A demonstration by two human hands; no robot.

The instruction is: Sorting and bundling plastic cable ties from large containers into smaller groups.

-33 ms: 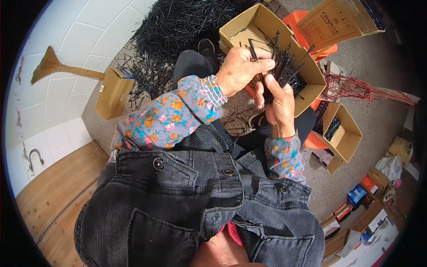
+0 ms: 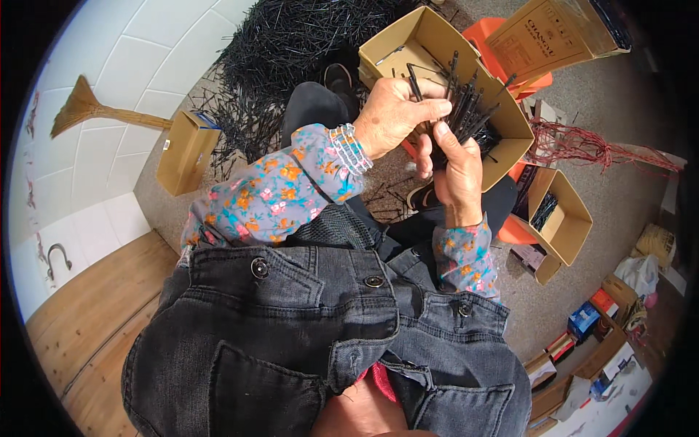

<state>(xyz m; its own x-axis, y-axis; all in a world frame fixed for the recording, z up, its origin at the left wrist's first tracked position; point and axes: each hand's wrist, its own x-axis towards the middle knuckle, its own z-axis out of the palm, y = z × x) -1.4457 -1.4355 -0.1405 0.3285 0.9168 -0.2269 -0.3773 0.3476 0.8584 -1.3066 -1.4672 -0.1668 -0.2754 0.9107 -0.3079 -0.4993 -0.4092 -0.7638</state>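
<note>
A bundle of thin black rods point(image 2: 470, 108), their tips fanned out unevenly, stands up from my right hand point(image 2: 460, 171), which is closed around its lower part. My left hand point(image 2: 397, 116) is closed too, its thumb against the near side of the bundle. One bent black rod point(image 2: 414, 81) sticks up between its fingers. Both hands are just in front of an open cardboard box point(image 2: 389, 49), and the bundle overlaps its inside. More black rods point(image 2: 486, 140) lie in that box, partly hidden by the bundle. The exact kind of rod cannot be made out.
A large heap of black rods point(image 2: 291, 51) covers the floor at the far left. A broom point(image 2: 87, 108) and cardboard box point(image 2: 188, 154) stand by the tiled wall. To the right are red wires point(image 2: 582, 143), another open box point(image 2: 571, 218) and orange stools point(image 2: 486, 33).
</note>
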